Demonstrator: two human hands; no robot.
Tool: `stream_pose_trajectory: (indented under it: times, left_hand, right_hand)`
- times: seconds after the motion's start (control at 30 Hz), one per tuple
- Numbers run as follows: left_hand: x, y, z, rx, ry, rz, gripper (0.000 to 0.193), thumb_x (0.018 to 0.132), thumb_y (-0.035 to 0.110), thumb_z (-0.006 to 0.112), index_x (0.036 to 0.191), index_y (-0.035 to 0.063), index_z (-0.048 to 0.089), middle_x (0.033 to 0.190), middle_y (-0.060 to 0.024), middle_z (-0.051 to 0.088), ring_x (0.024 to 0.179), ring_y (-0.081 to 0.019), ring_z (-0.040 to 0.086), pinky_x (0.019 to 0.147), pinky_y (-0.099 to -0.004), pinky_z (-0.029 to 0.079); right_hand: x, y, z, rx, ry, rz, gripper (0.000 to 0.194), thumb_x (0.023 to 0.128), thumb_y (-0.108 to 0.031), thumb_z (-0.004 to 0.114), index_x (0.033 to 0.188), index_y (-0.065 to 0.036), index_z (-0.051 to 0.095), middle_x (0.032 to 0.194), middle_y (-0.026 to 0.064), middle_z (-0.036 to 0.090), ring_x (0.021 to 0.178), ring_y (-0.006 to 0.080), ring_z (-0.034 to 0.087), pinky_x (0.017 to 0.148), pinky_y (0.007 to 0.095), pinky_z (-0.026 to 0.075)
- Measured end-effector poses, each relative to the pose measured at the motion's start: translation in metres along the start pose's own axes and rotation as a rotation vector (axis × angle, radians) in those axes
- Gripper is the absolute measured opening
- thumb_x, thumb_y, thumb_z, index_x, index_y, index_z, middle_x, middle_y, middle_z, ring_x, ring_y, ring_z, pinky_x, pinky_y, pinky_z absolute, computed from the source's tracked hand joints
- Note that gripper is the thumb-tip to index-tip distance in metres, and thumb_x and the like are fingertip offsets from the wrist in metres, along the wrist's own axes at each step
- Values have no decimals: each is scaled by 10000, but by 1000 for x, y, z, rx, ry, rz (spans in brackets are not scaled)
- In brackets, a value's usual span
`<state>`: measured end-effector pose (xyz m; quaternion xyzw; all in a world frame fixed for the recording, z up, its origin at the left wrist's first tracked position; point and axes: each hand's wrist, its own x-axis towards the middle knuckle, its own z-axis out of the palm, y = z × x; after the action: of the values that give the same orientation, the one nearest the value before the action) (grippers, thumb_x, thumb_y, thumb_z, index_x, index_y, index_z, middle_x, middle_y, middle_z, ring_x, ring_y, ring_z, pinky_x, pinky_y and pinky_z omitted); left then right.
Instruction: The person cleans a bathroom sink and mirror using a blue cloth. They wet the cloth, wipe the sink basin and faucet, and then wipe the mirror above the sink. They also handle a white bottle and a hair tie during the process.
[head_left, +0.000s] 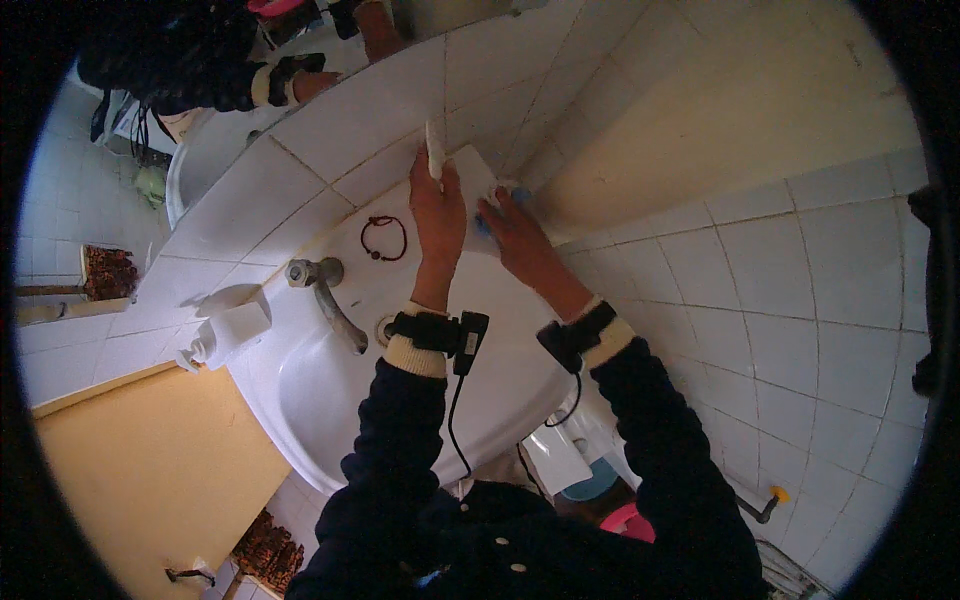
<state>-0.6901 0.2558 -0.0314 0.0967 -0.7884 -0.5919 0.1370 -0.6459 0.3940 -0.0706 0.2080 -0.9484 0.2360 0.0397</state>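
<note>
At the back of the white washbasin (315, 382), my left hand (436, 217) grips a slim white object (434, 150) that stands up between thumb and fingers. It is too blurred to name more exactly. To its right, my right hand (529, 247) reaches into the basin's corner, its fingers on a small blue thing (484, 223) that they partly hide. Another blue piece (521, 196) shows beyond those fingertips. Between both hands a flat white item (472, 169) leans near the wall tiles. A dark red beaded bracelet (383, 238) lies on the ledge left of my left hand.
A metal tap (326, 300) juts over the bowl. Left of it stands a white pump bottle (232, 334). A mirror (225, 150) edges the tiled wall behind. Cables hang from black straps on both wrists. A pink basin (630, 521) and a brush head (268, 551) are below.
</note>
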Motion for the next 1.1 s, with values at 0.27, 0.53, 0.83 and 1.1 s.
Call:
stream_pose_trajectory:
  times: [0.27, 0.53, 0.83, 1.1]
  left_hand:
    - [-2, -18, 4, 149, 39, 134, 396, 840, 206, 581, 1146, -20, 471, 1051, -202, 553, 950, -323, 554, 789, -385, 443]
    - [-2, -17, -1, 78, 7, 78, 340, 821, 150, 600, 1097, -21, 500, 949, -199, 596, 837, -344, 588, 711, -377, 462]
    - [-12, -19, -14, -513, -124, -230, 274, 880, 189, 552, 1076, 1, 520, 974, -57, 592, 884, -151, 551, 769, -305, 430]
    - [-76, 5, -47, -768, -420, -321, 394, 903, 186, 520, 1245, 49, 379, 1185, -50, 467, 1087, -163, 456, 924, -336, 384]
  right_hand:
    - [55, 4, 17, 10, -32, 62, 542, 684, 71, 550, 1209, -32, 462, 1231, 241, 404, 1031, 404, 491, 869, 456, 418]
    - [-11, -1, -12, 15, -58, -37, 555, 689, 99, 519, 1223, -35, 462, 1290, 213, 371, 1076, 393, 461, 920, 444, 387]
    - [-74, -2, -29, 8, -181, 0, 536, 739, 63, 480, 1257, -61, 427, 1308, 185, 369, 1131, 387, 412, 957, 443, 355]
    - [-81, 7, -25, 75, -101, -64, 567, 712, 110, 506, 1244, -80, 458, 1313, 196, 391, 1144, 398, 415, 961, 412, 363]
